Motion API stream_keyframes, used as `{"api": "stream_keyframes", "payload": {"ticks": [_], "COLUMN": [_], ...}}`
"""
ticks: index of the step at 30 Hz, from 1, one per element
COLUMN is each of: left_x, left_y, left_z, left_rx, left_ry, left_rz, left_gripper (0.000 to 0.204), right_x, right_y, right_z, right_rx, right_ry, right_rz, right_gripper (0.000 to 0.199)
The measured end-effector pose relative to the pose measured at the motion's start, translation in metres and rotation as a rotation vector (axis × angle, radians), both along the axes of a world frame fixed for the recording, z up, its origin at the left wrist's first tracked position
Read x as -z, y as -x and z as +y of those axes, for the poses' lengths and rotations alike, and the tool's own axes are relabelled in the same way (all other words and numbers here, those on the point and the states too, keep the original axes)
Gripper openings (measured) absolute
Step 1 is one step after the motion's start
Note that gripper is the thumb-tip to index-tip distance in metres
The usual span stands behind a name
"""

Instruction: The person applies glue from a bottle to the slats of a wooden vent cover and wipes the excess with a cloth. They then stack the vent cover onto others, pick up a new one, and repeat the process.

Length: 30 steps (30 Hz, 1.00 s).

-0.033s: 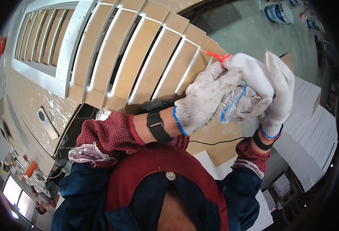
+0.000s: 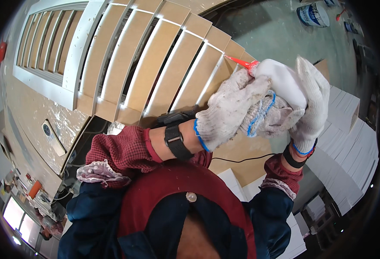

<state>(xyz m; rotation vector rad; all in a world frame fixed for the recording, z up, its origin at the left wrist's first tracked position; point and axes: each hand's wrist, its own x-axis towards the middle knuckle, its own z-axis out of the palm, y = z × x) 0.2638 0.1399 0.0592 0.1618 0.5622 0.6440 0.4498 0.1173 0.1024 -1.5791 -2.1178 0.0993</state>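
Note:
A white squeeze bottle (image 2: 281,80) with a red pointed nozzle (image 2: 240,61) lies tilted between my two hands, its tip at the right end of a row of tan boards. My left hand (image 2: 233,108), in a soiled white knit glove with a blue cuff edge, is closed round the bottle near its neck. Wrapping the bottle's base and side is my right hand (image 2: 313,101), gloved likewise. Between them, under the bottle, bunches a crumpled spare knit glove (image 2: 272,117) with blue edging. White lines run along the overlapping tan boards (image 2: 156,56).
A white slatted frame (image 2: 72,77) adjoins the boards on the worn bench (image 2: 26,101). A small device with a round dial (image 2: 54,137) lies there. White panels (image 2: 343,142) are stacked at right. A paint bucket (image 2: 313,15) stands on the far floor.

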Motion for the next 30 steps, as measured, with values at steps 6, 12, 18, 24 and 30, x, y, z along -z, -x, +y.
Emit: {"api": "stream_keyframes", "payload": {"ticks": [6,12,18,24,30], "left_x": [0.000,0.001,0.015,0.004,0.023], "left_y": [0.001,-0.005,-0.013,-0.017,-0.021], "left_z": [0.000,-0.005,-0.012,-0.018,-0.030], "left_rx": [-0.051,-0.089,-0.098,-0.107,-0.038], "left_ry": [0.040,-0.046,-0.097,-0.107,-0.398], "left_rz": [-0.006,0.033,-0.022,0.014,0.153], "left_gripper": [0.029,0.027,0.028,0.029,0.028], "right_x": [0.012,0.006,0.006,0.002,-0.001], "right_y": [-0.005,-0.007,-0.012,-0.015,-0.018], "right_z": [0.005,0.005,0.001,-0.009,-0.024], "right_rx": [-0.055,-0.090,-0.071,-0.078,-0.014], "right_ry": [-0.017,-0.055,-0.063,-0.072,-0.044], "right_rz": [0.020,-0.025,-0.034,-0.051,-0.074], "right_gripper": [0.062,0.059,0.061,0.039,0.050]}}
